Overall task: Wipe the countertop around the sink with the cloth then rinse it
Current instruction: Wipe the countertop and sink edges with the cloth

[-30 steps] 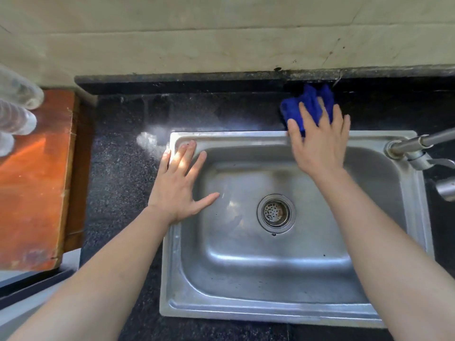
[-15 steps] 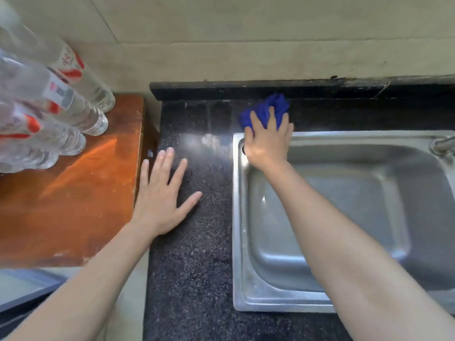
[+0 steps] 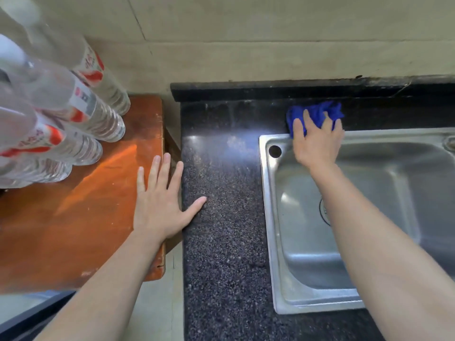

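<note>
A crumpled blue cloth (image 3: 317,114) lies on the black speckled countertop (image 3: 221,230) just behind the back rim of the steel sink (image 3: 268,217), near the sink's left corner. My right hand (image 3: 316,143) presses flat on the cloth, fingers spread over it, palm above the sink rim. Flat and empty, my left hand (image 3: 161,205) rests with fingers apart across the edge between the wooden table and the countertop, thumb on the black stone. The drain (image 3: 323,210) is mostly hidden by my right forearm.
An orange-brown wooden table (image 3: 73,217) stands left of the counter, carrying several clear plastic water bottles (image 3: 81,114) with red labels. A tiled wall (image 3: 270,45) runs behind. A round tap hole (image 3: 275,150) sits in the sink's back left corner.
The view has swung left. My right hand slid the cloth leftward along the back of the sink, then slightly back right. My left hand moved from the sink's rim to the table edge.
</note>
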Demonstrator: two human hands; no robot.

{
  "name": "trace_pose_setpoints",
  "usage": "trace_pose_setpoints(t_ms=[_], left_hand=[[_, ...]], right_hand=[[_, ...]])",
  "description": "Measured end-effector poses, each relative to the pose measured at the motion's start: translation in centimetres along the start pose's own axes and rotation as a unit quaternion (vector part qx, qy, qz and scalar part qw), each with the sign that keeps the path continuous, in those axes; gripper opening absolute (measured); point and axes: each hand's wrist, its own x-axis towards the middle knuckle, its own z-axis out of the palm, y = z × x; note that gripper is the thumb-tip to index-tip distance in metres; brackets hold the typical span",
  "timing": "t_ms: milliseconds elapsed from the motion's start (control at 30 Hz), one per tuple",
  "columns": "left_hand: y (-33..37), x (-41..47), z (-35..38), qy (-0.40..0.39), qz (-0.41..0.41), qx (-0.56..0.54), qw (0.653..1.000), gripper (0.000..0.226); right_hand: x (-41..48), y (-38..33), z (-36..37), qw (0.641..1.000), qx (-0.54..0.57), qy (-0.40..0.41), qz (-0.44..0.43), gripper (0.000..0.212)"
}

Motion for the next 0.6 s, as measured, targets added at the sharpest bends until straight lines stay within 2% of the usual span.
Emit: trace_pose_setpoints(t_ms=[67, 233, 333, 400, 500, 600], left_hand=[[-0.1, 0.0, 0.1, 0.001, 0.0, -0.001, 1.0, 0.098], [-0.1, 0.0, 0.0, 0.0, 0.001, 0.005, 1.0, 0.098], [-0.1, 0.0, -0.1, -0.005, -0.001, 0.013, 1.0, 0.098], [0.0, 0.0, -0.2, -0.009, -0.002, 0.016, 1.0, 0.098], [-0.1, 0.0, -0.3, -0.011, 0.0, 0.012, 1.0, 0.098], [-0.1, 0.0, -0.3, -0.012, 0.003, 0.014, 1.0, 0.098]], right_hand=[[-0.5, -4.9, 1.2, 1.0, 0.02, -0.002, 0.012, 0.056], [-4.8, -15.9, 4.7, 0.992, 0.01, 0.0, -0.123, 0.054], [-6.2, -16.2, 4.3, 0.965, -0.004, 0.001, -0.264, 0.051], [-5.0, -13.9, 3.6, 0.949, 0.016, 0.015, -0.313, 0.049], [-2.5, -8.7, 2.2, 0.953, 0.104, 0.044, -0.28, 0.041], [1.0, -2.5, -0.2, 0.967, 0.181, 0.124, -0.13, 0.04]])
